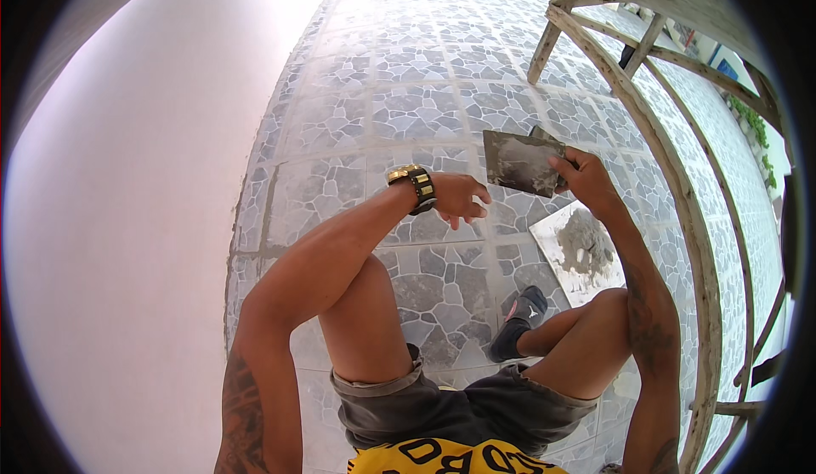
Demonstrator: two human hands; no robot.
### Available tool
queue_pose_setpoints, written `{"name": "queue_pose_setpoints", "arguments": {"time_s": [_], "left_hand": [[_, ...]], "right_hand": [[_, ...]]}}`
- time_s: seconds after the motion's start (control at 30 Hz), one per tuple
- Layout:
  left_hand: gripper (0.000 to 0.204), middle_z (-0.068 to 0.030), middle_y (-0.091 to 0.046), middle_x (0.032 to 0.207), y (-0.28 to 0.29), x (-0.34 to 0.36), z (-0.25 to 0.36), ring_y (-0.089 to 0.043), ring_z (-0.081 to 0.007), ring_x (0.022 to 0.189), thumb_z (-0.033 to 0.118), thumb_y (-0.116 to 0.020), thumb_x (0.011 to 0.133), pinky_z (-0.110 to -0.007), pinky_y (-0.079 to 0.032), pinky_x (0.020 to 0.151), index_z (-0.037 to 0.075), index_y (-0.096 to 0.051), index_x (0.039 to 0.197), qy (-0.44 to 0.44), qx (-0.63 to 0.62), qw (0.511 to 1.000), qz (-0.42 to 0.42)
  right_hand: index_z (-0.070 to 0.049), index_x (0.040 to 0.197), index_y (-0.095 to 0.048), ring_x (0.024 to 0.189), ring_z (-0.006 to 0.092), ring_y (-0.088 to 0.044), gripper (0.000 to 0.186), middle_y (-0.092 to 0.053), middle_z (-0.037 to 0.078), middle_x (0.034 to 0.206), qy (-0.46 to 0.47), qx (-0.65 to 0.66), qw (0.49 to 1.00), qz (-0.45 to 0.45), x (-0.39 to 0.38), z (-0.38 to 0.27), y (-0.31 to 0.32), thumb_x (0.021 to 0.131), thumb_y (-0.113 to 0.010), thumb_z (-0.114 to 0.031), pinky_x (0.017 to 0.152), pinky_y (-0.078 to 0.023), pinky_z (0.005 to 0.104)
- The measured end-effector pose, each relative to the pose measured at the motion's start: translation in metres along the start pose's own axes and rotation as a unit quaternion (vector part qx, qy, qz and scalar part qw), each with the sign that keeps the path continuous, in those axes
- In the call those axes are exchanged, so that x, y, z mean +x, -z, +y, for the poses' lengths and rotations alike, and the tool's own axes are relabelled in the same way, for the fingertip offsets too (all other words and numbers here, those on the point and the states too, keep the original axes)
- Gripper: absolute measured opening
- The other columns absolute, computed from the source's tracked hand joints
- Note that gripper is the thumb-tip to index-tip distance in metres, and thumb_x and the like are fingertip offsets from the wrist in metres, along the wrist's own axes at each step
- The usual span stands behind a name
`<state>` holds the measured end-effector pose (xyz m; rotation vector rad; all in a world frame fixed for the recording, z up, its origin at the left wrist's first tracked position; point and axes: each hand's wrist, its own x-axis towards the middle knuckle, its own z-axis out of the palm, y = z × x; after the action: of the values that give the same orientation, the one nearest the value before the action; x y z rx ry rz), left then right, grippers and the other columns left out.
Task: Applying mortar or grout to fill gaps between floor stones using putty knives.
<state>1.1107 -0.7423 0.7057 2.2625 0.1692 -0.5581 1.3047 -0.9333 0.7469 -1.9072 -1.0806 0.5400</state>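
My right hand (578,172) grips a flat rectangular steel trowel (514,159) smeared with grey mortar, raised over the floor. Just left of it, my left hand (466,202) is open and empty, fingers apart and slightly bent, with a black and gold watch (412,185) on that wrist. Below the trowel, a white board (557,261) lies on the floor with a pile of grey mortar (586,244) on it. The floor (425,304) has grey stone-pattern tiles with pale joints, some smeared with grey. My crouched knees and sandalled foot are around them.
A plain white wall (136,219) runs along my left. Wooden pole scaffolding (671,202) stands close on my right, reaching toward the back. Green plants (748,117) show beyond it at the far right. The tiled floor continues ahead along the wall.
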Motion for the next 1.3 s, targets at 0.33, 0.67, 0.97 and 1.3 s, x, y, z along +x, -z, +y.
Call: {"name": "queue_pose_setpoints", "arguments": {"time_s": [0.33,0.67,0.97,1.3], "left_hand": [[0.053,-0.0148,-0.071,0.105,-0.001,0.001,-0.002,-0.073,-0.0230,0.085,0.030,-0.050,0.098,-0.034,-0.059,0.073,0.003,-0.043,0.143,0.000,-0.005,1.000,-0.004],[0.066,-0.0192,-0.066,0.117,-0.001,0.003,0.013,-0.073,-0.0266,0.087,0.031,-0.054,0.098,-0.036,-0.060,0.078,0.003,-0.025,0.150,-0.003,-0.143,0.990,0.006],[0.057,-0.0203,-0.059,0.124,-0.009,0.032,0.043,-0.066,-0.0274,0.104,0.035,-0.055,0.099,-0.039,-0.053,0.090,0.004,-0.036,0.143,-0.079,-0.488,0.851,0.178],[0.017,-0.0075,-0.065,0.110,-0.001,0.100,0.085,-0.063,-0.0202,0.106,0.027,-0.056,0.101,-0.035,-0.050,0.094,0.011,-0.058,0.107,-0.114,-0.590,0.749,0.278]], "right_hand": [[0.002,0.094,-0.065,0.073,0.0108,-0.064,0.027,-0.065,0.005,0.080,-0.009,0.000,1.000,-0.002,0.000,0.005,-0.001,0.097,-0.062,-0.024,0.064,-0.058,0.0287],[0.004,0.100,-0.066,0.073,0.0109,-0.063,0.028,-0.067,0.007,0.085,-0.019,0.041,0.999,0.013,0.002,0.004,0.004,0.096,-0.061,-0.023,0.066,-0.058,0.0282],[0.005,0.106,-0.066,0.076,0.0122,-0.065,0.031,-0.067,0.008,0.088,-0.038,0.223,0.971,0.079,0.006,0.006,0.020,0.096,-0.062,-0.024,0.069,-0.061,0.0282],[0.006,0.105,-0.066,0.078,0.0135,-0.065,0.033,-0.067,0.009,0.090,-0.033,0.298,0.953,0.050,0.017,0.039,0.070,0.095,-0.064,-0.026,0.067,-0.059,0.0283]]}}
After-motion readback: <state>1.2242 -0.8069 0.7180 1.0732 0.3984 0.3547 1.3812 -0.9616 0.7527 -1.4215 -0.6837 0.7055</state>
